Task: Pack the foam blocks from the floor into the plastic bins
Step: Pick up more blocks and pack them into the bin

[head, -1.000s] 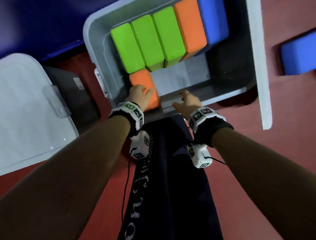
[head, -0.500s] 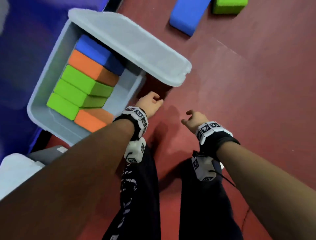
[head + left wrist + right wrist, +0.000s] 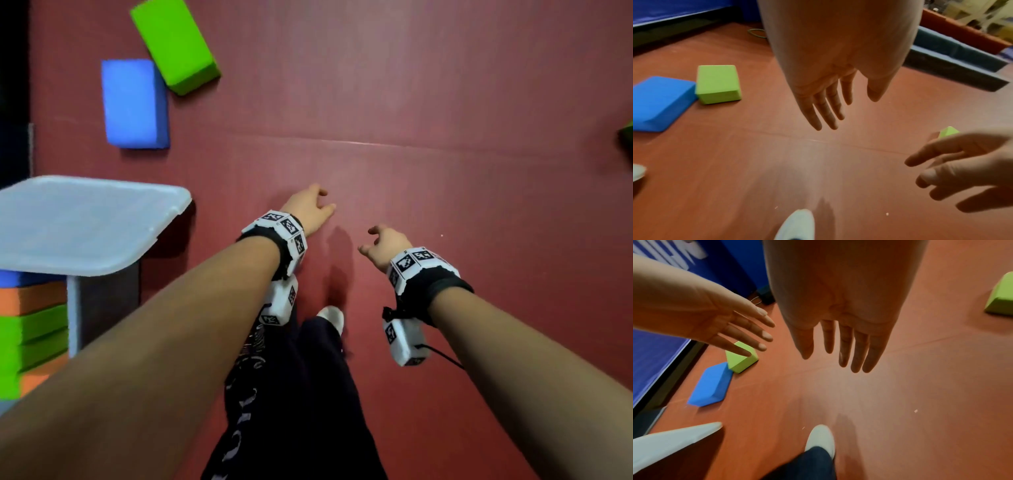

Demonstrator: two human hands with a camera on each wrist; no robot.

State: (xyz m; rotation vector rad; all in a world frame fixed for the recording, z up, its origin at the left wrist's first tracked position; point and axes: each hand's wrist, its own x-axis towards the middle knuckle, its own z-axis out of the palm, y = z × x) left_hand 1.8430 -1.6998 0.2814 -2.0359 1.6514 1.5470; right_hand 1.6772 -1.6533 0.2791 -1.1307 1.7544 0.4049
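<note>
**Inspector A:** Far left of the head view: what is in the grey plastic bin point(image 3: 77, 308)?

**Inspector B:** Foam blocks on edge, side by side: a blue one point(image 3: 20, 278), an orange one point(image 3: 30, 298), two green ones point(image 3: 34, 337), and another orange one point(image 3: 37, 378) nearest the camera. The pale lid point(image 3: 85, 222) overhangs the bin; I cannot tell how it is held there.

**Inspector A:** And on the red floor point(image 3: 411, 102)?

**Inspector B:** Beyond the bin a blue block point(image 3: 133, 102) lies flat. A green block point(image 3: 174, 44) sits just beside its far right corner; whether they touch I cannot tell from the head view.

**Inspector A:** The left hand?

**Inspector B:** The left hand point(image 3: 308, 209) hangs above bare floor, well apart from both blocks. Its fingers point(image 3: 826, 105) are straight, slightly apart, holding nothing.

**Inspector A:** Below it?

**Inspector B:** Dark trousers point(image 3: 308, 394) and one white shoe point(image 3: 330, 317) on the floor.

**Inspector A:** The right hand?

**Inspector B:** The right hand point(image 3: 385, 245) is just beside the left, not touching it, empty. Its fingers point(image 3: 857, 350) point down, loosely extended and close together.

**Inspector A:** Far right?

**Inspector B:** A second green block point(image 3: 1001, 296) on the floor, well apart from both hands; the head view catches only its edge.
</note>
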